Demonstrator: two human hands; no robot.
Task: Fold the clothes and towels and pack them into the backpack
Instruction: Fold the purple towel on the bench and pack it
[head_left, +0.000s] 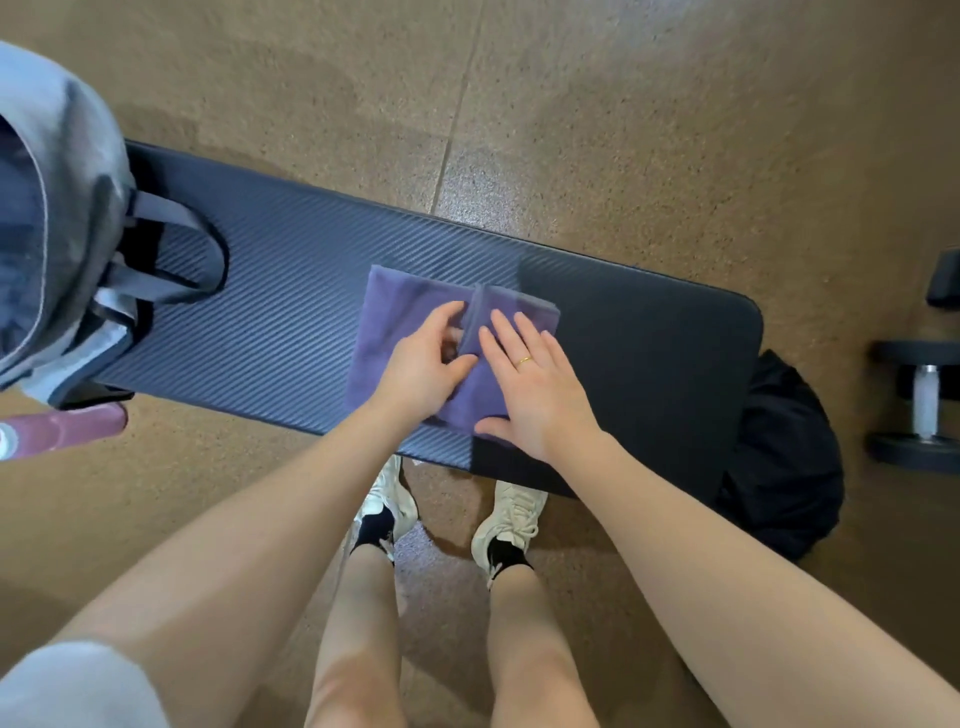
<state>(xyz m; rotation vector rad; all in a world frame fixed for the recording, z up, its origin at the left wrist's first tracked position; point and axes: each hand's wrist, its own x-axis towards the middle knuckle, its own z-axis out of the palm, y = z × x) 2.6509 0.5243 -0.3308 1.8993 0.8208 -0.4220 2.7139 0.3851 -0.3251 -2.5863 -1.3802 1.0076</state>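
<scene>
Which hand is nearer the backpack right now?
Left. The left hand is on the towel's side facing the backpack; the right hand lies farther away.

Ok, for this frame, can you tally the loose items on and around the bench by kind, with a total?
Towels: 1, the purple towel on the bench, under both hands
Backpacks: 1, the grey backpack at the bench's left end
Dark garments: 1, the black bundle on the floor at the right end
Bottles: 1, the maroon bottle
Dumbbells: 1 whole, the dumbbell; another is partly cut off above it
Total: 5
</scene>
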